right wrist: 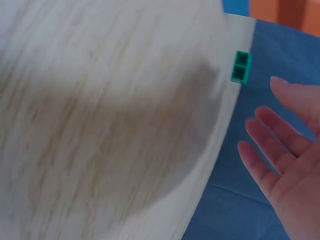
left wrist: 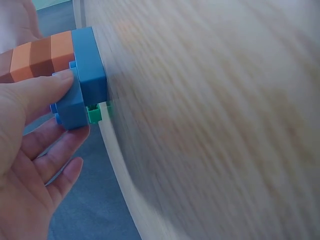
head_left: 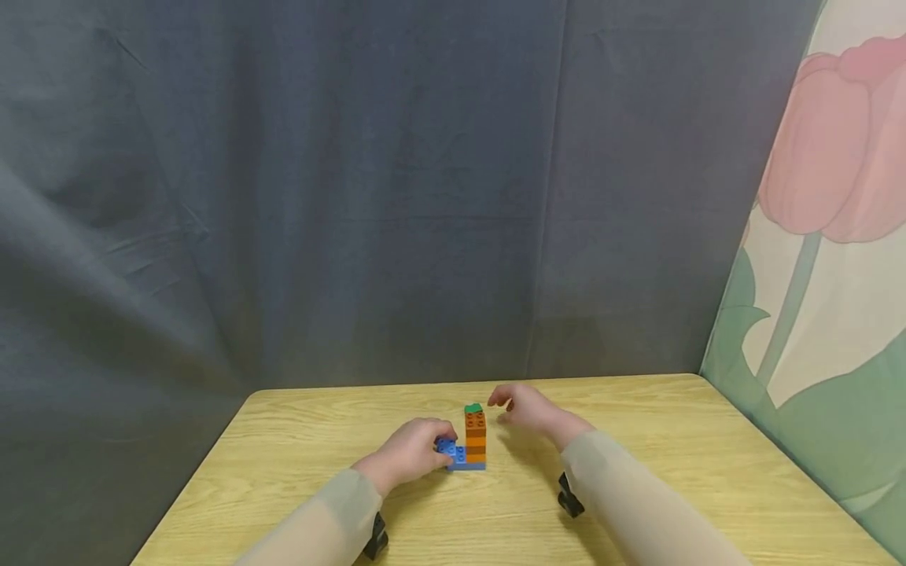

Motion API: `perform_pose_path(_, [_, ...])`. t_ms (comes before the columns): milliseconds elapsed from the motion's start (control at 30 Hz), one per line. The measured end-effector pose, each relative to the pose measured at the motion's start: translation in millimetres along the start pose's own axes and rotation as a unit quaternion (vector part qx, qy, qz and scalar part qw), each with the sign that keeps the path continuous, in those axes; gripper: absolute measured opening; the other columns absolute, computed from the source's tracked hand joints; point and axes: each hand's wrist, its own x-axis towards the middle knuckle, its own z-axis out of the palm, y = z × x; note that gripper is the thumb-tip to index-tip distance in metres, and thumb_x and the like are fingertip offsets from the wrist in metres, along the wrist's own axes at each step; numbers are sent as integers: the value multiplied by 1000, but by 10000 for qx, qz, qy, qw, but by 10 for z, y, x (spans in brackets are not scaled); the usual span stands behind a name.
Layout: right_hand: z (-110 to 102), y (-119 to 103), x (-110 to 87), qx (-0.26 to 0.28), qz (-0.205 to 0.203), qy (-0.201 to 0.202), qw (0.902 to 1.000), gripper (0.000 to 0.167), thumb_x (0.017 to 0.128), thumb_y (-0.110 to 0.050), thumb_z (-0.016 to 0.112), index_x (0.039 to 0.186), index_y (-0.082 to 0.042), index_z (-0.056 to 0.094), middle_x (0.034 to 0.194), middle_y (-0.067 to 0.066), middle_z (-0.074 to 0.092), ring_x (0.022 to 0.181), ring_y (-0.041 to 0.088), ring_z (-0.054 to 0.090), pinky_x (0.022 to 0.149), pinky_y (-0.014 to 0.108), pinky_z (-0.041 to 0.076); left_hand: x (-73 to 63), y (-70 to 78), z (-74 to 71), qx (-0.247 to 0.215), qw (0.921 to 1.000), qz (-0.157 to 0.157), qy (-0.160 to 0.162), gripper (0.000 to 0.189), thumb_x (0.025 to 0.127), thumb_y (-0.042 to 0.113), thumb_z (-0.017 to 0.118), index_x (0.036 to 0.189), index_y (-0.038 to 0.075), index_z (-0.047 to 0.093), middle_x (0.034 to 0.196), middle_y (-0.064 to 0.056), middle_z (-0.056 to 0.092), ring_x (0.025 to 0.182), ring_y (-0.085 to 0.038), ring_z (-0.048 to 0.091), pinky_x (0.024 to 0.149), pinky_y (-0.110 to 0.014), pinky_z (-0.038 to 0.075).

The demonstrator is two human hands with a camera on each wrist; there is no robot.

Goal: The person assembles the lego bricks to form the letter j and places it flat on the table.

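Observation:
My left hand pinches a small blue brick between thumb and fingers, at the left end of a longer blue brick. On that longer brick's right end stands a tower of orange and brown bricks. Just right of the tower's top, my right hand hovers with relaxed fingers and holds nothing. A small green brick lies near the table's far edge, behind the tower, apart from the right fingertips. In the head view the tower partly hides it.
The light wooden table extends around both hands. Behind its far edge hangs a dark blue-grey curtain. At the right is a panel with a pink tulip on it.

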Motion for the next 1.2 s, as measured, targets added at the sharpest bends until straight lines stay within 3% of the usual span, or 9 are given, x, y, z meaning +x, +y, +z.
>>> perform_pose_path(200, [132,-91,45,-649,-169,-340,9972,39,94,4,62,131,-7,64,134,16,56,127,38,47,104,54,37,-17,-1,-20,36,10000,18,-12,25,87,22,79,110,14,72,104,9,66,88,-6,58,83,-33,51])
perform_pose_path(333, [177,-100,9,-1397,-516,-318,9883,41,97,-3,60,138,-6,58,141,21,50,129,45,44,104,57,36,-7,1,1,50,10000,-34,-1,27,86,23,79,110,15,72,105,10,66,89,-6,58,85,-33,50])
perform_pose_path(467, [219,-56,0,-2037,-726,-252,9760,41,96,0,58,136,-4,59,140,17,53,127,42,48,104,53,37,-5,6,12,-9,10000,-86,-23,27,86,23,80,110,16,72,104,10,66,89,-6,58,85,-33,50])
perform_pose_path(633, [245,-13,-12,-1883,-591,-345,9797,46,91,8,58,136,-4,60,136,13,58,125,34,52,104,48,39,-23,54,5,-194,9998,-73,-65,26,86,22,80,109,16,72,104,10,66,89,-5,59,84,-33,51])
perform_pose_path(733, [249,-5,-26,-1886,-643,-371,9792,45,92,7,56,136,-3,58,135,13,58,124,34,53,103,48,40,-47,74,-4,-593,9980,-111,-185,27,87,23,78,112,14,73,106,10,66,92,-6,59,85,-33,50])
perform_pose_path(800, [249,-6,-36,-1902,-726,-363,9784,42,95,4,55,136,-2,58,136,15,57,124,35,53,103,49,40,-68,59,-1,-1056,9939,-161,-293,28,90,23,75,115,13,72,109,8,66,95,-8,60,86,-34,50])
perform_pose_path(967, [244,-36,-57,-1720,-869,-353,9806,37,99,-4,55,135,3,57,135,19,57,124,37,52,104,50,39,-128,-32,0,-2164,9749,-302,-433,26,98,18,64,120,6,69,113,2,65,103,-16,59,88,-39,49])
perform_pose_path(1100, [253,-72,-68,-1550,-897,-359,9832,33,100,-6,54,132,4,58,131,18,59,123,36,53,103,49,39,-147,-89,-2,-2360,9702,-299,-466,25,102,18,56,118,3,69,110,2,65,101,-17,60,87,-40,49])
perform_pose_path(1200, [261,-91,-67,-1396,-939,-248,9854,29,100,-4,54,127,4,62,127,19,61,122,37,53,103,49,39,-146,-109,0,-2303,9716,-252,-473,25,105,18,51,109,4,71,95,1,65,85,-15,58,77,-36,48])
